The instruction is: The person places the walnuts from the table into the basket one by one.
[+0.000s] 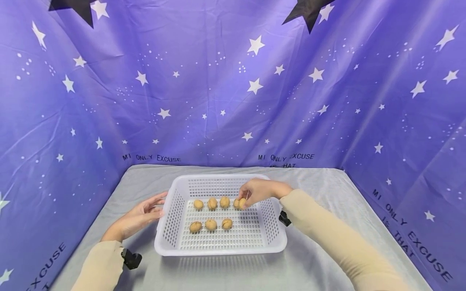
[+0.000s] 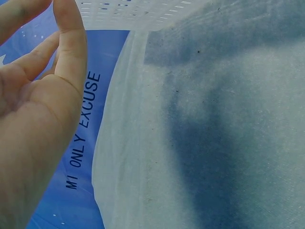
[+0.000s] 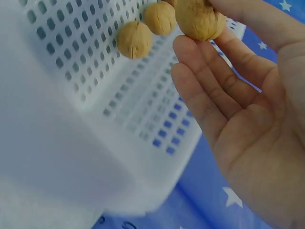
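While pinched by right hand (image 1: 259,191) fingers (image 3: 248,14): walnut (image 1: 242,203) over white basket (image 1: 218,246).

Bright, even light, soft shadows, wide-angle edge bending, blurry wrist close-ups.

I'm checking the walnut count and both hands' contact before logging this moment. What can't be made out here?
- Head view: right hand covers the far-row end walnut; another beside it is uncertain.
- Right wrist view: frame edge cuts off the grip.
- Left wrist view: left hand is cropped; contact with the basket is unclear.
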Demonstrator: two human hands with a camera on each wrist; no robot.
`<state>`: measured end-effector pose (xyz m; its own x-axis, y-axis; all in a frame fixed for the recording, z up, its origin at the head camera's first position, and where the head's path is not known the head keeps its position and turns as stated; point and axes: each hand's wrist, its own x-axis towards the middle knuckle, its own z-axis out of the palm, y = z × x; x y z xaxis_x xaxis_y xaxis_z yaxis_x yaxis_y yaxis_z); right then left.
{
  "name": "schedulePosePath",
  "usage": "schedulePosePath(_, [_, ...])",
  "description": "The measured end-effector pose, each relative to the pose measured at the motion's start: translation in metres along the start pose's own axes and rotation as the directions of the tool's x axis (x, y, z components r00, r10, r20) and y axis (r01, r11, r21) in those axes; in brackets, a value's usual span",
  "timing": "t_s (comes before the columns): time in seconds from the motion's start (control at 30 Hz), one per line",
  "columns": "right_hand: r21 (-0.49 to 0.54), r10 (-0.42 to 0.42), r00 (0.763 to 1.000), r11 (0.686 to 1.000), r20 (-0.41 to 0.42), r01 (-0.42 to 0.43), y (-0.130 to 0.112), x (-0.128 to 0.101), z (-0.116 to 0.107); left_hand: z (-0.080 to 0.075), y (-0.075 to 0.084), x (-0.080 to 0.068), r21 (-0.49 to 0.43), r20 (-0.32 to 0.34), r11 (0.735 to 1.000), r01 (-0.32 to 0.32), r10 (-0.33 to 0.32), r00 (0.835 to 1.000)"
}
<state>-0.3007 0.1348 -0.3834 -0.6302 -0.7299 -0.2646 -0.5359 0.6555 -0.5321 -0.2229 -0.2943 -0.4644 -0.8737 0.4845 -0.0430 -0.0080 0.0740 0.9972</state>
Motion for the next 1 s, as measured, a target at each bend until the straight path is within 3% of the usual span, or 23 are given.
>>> schedulePosePath(0.2, [0.008, 0.007, 1.0, 1.0, 0.028, -0.008, 0.0, 0.017, 0.014, 0.0, -0.001, 0.002, -0.009, 0.01, 1.0, -0.011, 0.011, 1.0])
schedulePosePath(0.63, [-0.011, 0.146, 0.982, 0.989, 0.116, -0.146, 0.004, 0.034, 0.042, 0.0, -0.002, 0.0, -0.022, 0.003, 1.0, -0.005, 0.005, 1.0])
schedulePosePath(1.0, [-0.011, 0.17, 0.976, 0.985, 0.14, -0.17, 0.006, 0.034, 0.045, -0.001, -0.003, 0.001, -0.008, 0.003, 1.0, 0.002, -0.002, 1.0])
